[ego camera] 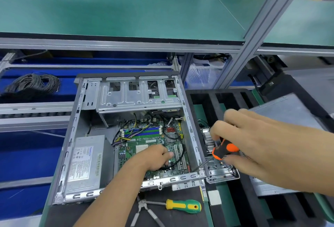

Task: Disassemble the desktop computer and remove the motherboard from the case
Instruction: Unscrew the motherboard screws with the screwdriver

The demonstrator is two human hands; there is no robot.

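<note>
An open grey desktop case (72, 136) lies on the bench, with the green motherboard (155, 141) in its floor. My left hand (157, 157) reaches into the case and rests on the board, its fingers curled at a black cable (182, 151) near the white slots. My right hand (253, 140) grips an orange-and-black screwdriver (225, 149) just outside the case's right wall; the shaft points down-left to the case's lower right corner. A silver power supply (86, 163) fills the lower left of the case. The drive cage (137, 93) spans the top.
A finned heatsink (209, 140) sits on a metal part in the black foam tray (235, 207) at right. A green-and-yellow screwdriver (184, 206) and pliers (144, 212) lie in front of the case. A coil of wire (32, 84) lies at left. A green shelf (126, 9) overhangs behind.
</note>
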